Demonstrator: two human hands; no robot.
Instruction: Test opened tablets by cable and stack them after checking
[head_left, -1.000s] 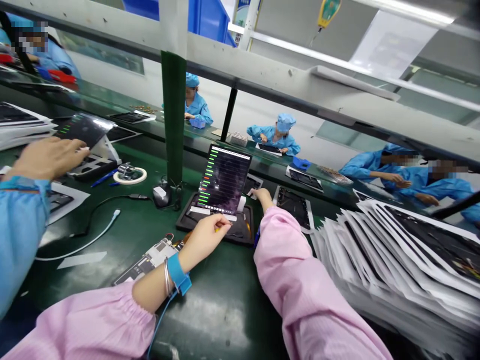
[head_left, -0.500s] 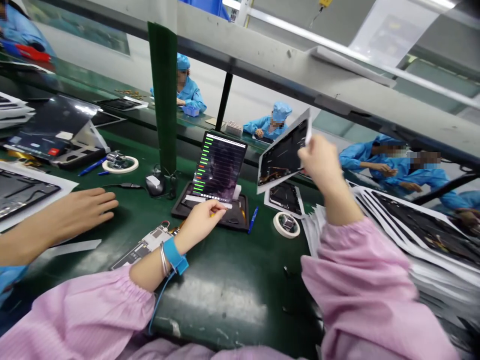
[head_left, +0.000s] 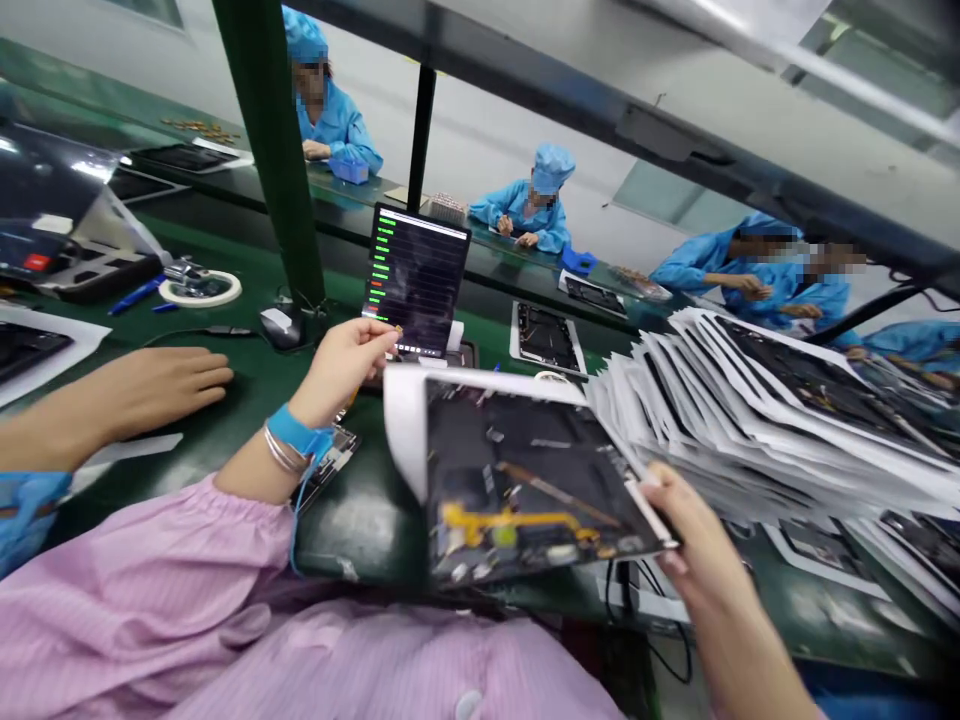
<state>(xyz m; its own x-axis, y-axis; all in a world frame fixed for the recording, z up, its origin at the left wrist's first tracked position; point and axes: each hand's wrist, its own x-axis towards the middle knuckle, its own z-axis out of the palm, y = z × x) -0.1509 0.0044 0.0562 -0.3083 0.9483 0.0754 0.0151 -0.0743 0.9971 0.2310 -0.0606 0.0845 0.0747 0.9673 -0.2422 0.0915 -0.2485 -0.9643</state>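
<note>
In the head view, the open tablet housing (head_left: pixel 525 460) is grasped along its right edge by the right hand (head_left: pixel 682 515), the thumb laid above, presumably so that its exposed parts are left untouched; it is held tilted above the near part of the bench (head_left: pixel 360 525), backed by a white sheet (head_left: pixel 403 425), probably for protection. A tiny piece (head_left: pixel 398 329), too small to identify, is pinched in the left hand's (head_left: pixel 345 362) fingertips before the lit screen (head_left: pixel 416 275), propped up likely for easy reading.

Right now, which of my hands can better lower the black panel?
Probably the right hand: it grips the black panel by one edge; the left hand seems to pinch something small by the lit screen.
</note>
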